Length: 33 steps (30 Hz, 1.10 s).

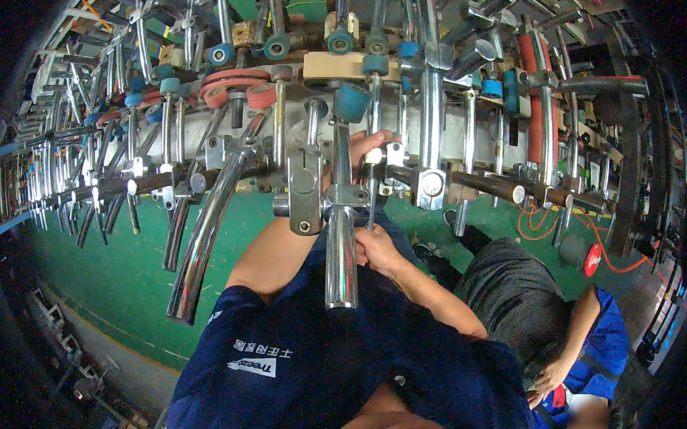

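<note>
Behind the large clamps at mid-frame, my left hand (pixel 367 145) has its fingers curled around a slim chrome rod (pixel 375 113) beside a small clamp block (pixel 394 153). The rod carries a teal roller (pixel 375 63) at its top. Lower down, my right hand (pixel 377 248) is closed near the rod's bottom end; what lies inside its fingers is hidden. A thick chrome bar (pixel 342 267) and a square clamp (pixel 305 190) stand in front and cover part of my left wrist. A blue roller (pixel 351 103) tilts just above my left hand.
Chrome rods, rollers and clamps crowd both sides along a dark crossbar (pixel 484 185). Another thick bar (pixel 206 240) slants toward me at left. A seated co-worker (pixel 522 296) is close at right. An orange hose (pixel 610 258) runs over the green floor (pixel 122 282).
</note>
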Motion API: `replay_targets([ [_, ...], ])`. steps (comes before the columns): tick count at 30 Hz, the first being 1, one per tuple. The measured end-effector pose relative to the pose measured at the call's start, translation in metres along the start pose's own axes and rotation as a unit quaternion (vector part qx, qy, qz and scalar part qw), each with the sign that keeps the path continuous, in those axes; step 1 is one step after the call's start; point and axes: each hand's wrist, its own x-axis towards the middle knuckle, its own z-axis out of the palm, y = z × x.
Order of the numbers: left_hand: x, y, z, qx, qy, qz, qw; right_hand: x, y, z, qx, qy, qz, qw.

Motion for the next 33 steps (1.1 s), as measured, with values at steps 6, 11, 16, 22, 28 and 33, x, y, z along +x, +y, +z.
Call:
replay_targets([
  [6, 0.011, -0.024, -0.010, 0.005, -0.015, 0.052, 0.998, 0.026, 0.040, -0.016, -0.232, 0.157, -0.140, 0.949],
  [11, 0.003, -0.016, 0.001, -0.097, 0.015, -0.023, 0.995, 0.011, 0.021, -0.003, -0.095, 0.118, -0.048, 0.987],
  [16, 0.014, -0.036, -0.012, -0.115, -0.016, -0.022, 0.993, 0.002, 0.003, 0.005, -0.073, 0.096, -0.005, 0.993],
  [22, 0.011, -0.021, -0.010, -0.094, -0.029, -0.041, 0.994, 0.011, 0.026, -0.007, -0.244, 0.105, -0.156, 0.951],
  [28, 0.004, -0.012, 0.003, -0.089, 0.003, -0.043, 0.995, 0.018, 0.029, -0.006, -0.174, 0.136, -0.096, 0.971],
  [33, -0.012, 0.017, 0.016, -0.133, 0.024, -0.095, 0.986, 0.007, 0.019, -0.006, -0.120, 0.099, -0.084, 0.984],
])
